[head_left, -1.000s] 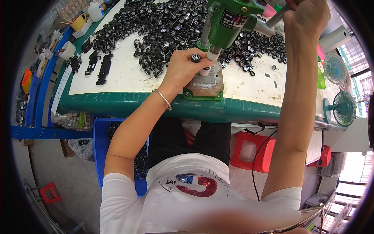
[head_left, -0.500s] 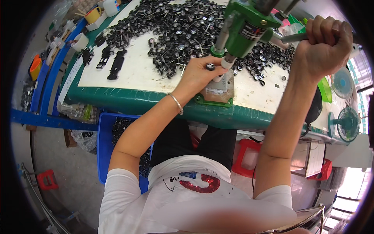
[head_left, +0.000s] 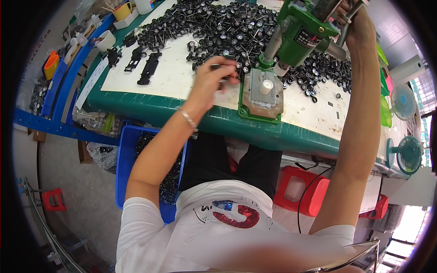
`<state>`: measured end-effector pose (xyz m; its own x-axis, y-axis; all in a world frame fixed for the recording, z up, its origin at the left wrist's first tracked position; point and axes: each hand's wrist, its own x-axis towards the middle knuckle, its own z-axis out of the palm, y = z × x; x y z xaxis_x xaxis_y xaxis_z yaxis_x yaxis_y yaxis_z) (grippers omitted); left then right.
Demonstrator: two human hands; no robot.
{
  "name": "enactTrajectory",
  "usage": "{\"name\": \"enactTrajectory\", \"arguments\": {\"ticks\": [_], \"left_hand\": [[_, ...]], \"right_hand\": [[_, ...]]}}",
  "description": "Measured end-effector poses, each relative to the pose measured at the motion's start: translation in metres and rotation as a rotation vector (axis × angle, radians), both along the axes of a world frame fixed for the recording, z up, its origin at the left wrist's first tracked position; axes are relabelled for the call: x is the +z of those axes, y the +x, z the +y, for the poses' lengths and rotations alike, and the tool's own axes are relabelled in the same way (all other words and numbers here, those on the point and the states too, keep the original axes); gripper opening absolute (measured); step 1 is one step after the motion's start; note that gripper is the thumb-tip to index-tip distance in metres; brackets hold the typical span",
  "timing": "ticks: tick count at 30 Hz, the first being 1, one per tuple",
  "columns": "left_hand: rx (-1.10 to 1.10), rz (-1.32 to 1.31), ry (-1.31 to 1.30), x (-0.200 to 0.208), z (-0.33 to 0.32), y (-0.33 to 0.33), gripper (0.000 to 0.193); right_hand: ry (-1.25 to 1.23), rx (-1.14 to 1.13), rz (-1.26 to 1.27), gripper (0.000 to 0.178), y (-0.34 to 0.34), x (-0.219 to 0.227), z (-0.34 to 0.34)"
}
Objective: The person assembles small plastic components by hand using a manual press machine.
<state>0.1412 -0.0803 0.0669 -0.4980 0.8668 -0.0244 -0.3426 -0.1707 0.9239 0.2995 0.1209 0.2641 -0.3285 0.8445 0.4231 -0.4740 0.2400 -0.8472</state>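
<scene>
My left hand, somewhat blurred, is closed around a small black toy wheel piece over the near edge of a heap of wheels. Its exact shape is smeared by motion. To the right of that hand stands a green hand press, its head raised above a base plate. A white round holder stands upright on the plate, with a gap below the press head. Up at the top right, my right hand is wrapped around the press's metal lever.
Black toy car chassis pieces lie on the white sheet at left. A blue bin of dark parts is below the table edge. Red stools stand underneath, and a green fan is at right.
My left hand has moved left, away from the white holder to the heap's edge. The right hand has swung the lever up and away, and the press head has risen off the holder.
</scene>
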Motion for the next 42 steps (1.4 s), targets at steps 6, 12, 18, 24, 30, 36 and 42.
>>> {"name": "enactTrajectory", "arguments": {"ticks": [6, 12, 18, 24, 30, 36, 42], "left_hand": [[0.173, 0.436, -0.3, -0.03, -0.054, -0.06, 0.018], [0.169, 1.039, -0.448, -0.051, -0.047, -0.053, 0.019], [0.199, 1.176, -0.253, -0.051, -0.025, -0.039, 0.018], [0.049, 0.248, -0.22, -0.037, -0.027, -0.043, 0.014], [-0.033, -0.137, 0.065, -0.025, -0.011, -0.019, 0.02], [-0.098, 0.103, 0.034, -0.017, 0.005, -0.002, 0.019], [-0.064, 0.277, 0.03, -0.014, 0.016, 0.008, 0.019]], "right_hand": [[0.08, -0.171, -0.286, 0.024, 0.047, -0.075, 0.02], [0.342, 0.1, -1.009, 0.025, 0.078, -0.195, -0.003], [0.559, -0.19, -1.108, 0.021, 0.058, -0.231, -0.034], [0.548, -0.159, -1.107, 0.019, 0.068, -0.223, -0.031], [0.423, 0.032, -0.65, 0.024, 0.045, -0.198, -0.055], [0.299, 0.183, -0.751, 0.026, 0.032, -0.194, -0.071], [0.262, 0.178, -0.838, 0.028, 0.031, -0.185, -0.073]]}}
